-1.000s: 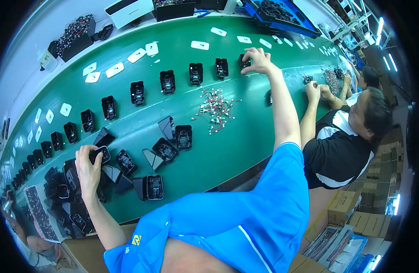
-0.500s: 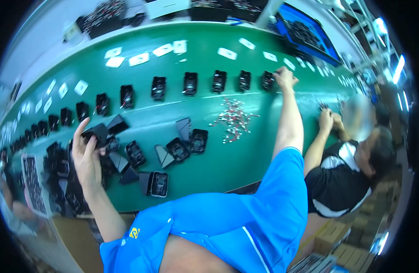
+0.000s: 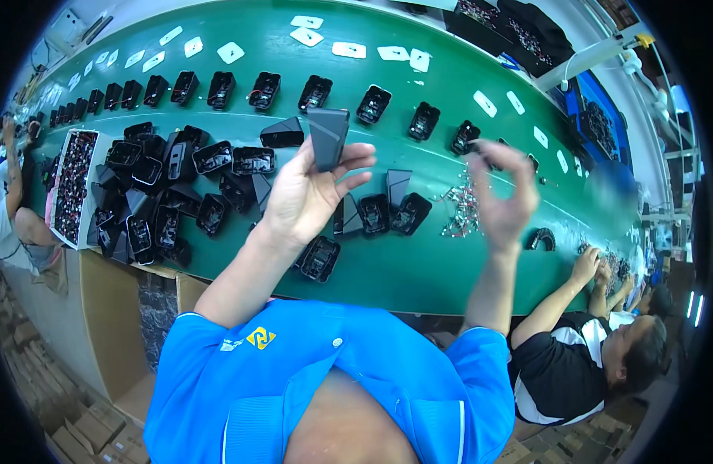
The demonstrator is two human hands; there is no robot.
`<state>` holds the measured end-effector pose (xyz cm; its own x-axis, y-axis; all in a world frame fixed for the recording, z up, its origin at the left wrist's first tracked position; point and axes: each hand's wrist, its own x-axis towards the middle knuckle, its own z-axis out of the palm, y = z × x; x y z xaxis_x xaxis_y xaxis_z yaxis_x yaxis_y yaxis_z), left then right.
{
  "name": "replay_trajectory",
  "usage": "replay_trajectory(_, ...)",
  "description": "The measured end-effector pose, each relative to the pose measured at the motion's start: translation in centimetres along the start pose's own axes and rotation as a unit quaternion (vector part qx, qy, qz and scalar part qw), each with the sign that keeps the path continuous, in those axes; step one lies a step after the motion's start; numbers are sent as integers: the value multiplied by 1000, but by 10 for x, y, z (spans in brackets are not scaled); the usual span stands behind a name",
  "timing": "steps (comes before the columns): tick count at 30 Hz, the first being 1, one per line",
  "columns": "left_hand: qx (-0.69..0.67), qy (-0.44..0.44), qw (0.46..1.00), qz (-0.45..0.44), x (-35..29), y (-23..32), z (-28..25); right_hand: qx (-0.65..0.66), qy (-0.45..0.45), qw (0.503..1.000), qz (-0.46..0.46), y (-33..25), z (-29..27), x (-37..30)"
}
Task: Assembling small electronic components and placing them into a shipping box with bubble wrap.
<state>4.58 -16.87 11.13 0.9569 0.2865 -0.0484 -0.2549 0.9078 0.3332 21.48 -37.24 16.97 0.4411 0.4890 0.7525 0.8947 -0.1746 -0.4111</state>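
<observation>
My left hand [image 3: 298,205] holds a wedge-shaped black plastic case [image 3: 328,139] upright over the table, its smooth side toward me and its fingers stretched out beside it. To the right, my right hand [image 3: 511,197] is raised and blurred by motion. Its thumb and forefinger curve apart, with nothing visible between them. Just left of that hand lies a loose pile of small red, white and black wired parts [image 3: 462,205]. Beyond the hands runs a row of open black cases [image 3: 374,104] with parts inside; the right hand partly covers the row's right end.
A heap of black cases [image 3: 167,201] lies at left beside a white box [image 3: 85,220] of wired parts. White plates [image 3: 348,49] are scattered along the far side of the green table [image 3: 403,278]. At right, a co-worker [image 3: 573,356] handles small parts near a black coil [image 3: 540,238].
The view has shifted and turned. My left hand has brought its black case in toward the middle. My right hand has drawn back from the case at the row's right end.
</observation>
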Motion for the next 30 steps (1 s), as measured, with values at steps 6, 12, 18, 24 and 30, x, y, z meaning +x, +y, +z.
replay_trajectory(6, -24, 38, 998, -37, -10, -11, -5, 55, -93, 992, -59, -89, 77, -52)
replay_trajectory(12, -8, 103, 994, -19, -24, 3, -6, 312, -176, 921, 153, -113, 100, -74)
replay_trajectory(18, 106, 105, 988, 34, -28, 4, 3, 326, -134, 914, 199, -120, 111, -74)
replay_trajectory(24, 35, 31, 998, 32, -28, 7, 4, 335, -117, 919, 171, -111, 103, -67)
replay_trajectory(30, 75, -3, 996, 54, -32, 0, 15, 101, -68, 988, 95, -100, 109, -45)
